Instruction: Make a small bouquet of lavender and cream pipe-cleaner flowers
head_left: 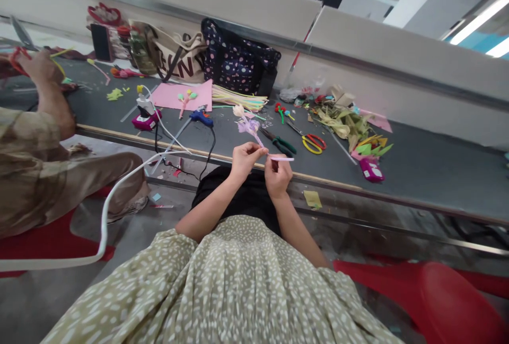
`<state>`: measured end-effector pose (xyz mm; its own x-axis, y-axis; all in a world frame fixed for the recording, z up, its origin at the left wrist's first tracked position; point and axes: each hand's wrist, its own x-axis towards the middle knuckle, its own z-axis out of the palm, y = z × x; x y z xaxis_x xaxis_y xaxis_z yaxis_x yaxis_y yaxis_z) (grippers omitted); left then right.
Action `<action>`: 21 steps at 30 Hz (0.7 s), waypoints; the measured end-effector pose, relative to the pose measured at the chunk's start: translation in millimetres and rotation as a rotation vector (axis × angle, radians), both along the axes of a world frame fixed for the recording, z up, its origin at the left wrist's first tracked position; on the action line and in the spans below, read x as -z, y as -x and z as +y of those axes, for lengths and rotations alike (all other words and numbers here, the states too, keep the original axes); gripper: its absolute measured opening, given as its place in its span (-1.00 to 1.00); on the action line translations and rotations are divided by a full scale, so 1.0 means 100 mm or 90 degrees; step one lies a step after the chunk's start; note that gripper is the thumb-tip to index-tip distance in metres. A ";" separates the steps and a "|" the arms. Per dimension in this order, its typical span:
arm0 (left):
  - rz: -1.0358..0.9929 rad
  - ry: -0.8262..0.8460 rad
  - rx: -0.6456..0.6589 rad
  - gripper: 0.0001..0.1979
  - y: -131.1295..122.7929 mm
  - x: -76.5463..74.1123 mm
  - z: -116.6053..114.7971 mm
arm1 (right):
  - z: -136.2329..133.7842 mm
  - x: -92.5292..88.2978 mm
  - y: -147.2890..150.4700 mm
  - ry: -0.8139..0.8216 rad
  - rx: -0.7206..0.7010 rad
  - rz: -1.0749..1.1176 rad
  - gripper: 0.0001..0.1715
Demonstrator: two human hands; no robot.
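Note:
My left hand (245,162) pinches the stem of a small handmade flower (249,125), which has a cream top and pale purple petals and tilts up and to the left. Close beside it, my right hand (278,175) is closed on a thin pink strip (283,159) whose free end points right. The strip meets the lower stem between the two hands; whether it is wound round it I cannot tell. Just beyond my hands lie dark green-handled pliers (281,143) and scissors with red and yellow handles (313,141).
A blue glue gun (202,116) lies left on the grey table (429,169), near a pink sheet (167,95) and a bundle of pale strips (238,97). Dried leaves (338,121) sit right. A white cable (106,211) hangs at left, beside another person's hand (45,68) holding red-handled scissors.

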<state>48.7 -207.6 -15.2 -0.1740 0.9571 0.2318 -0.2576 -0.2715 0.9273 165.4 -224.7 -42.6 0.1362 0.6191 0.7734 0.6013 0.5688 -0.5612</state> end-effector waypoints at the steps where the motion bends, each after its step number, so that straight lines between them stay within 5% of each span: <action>1: -0.016 0.004 0.006 -0.74 -0.01 0.00 0.00 | 0.01 0.02 -0.02 -0.014 -0.004 -0.034 -0.82; 9: -0.129 0.032 0.058 -0.76 -0.06 -0.06 -0.05 | -0.01 0.01 -0.10 -0.011 -0.047 -0.106 -0.83; 21: -0.148 0.003 0.077 -0.77 -0.05 -0.10 -0.06 | -0.07 -0.12 0.03 0.084 -0.023 0.116 -0.79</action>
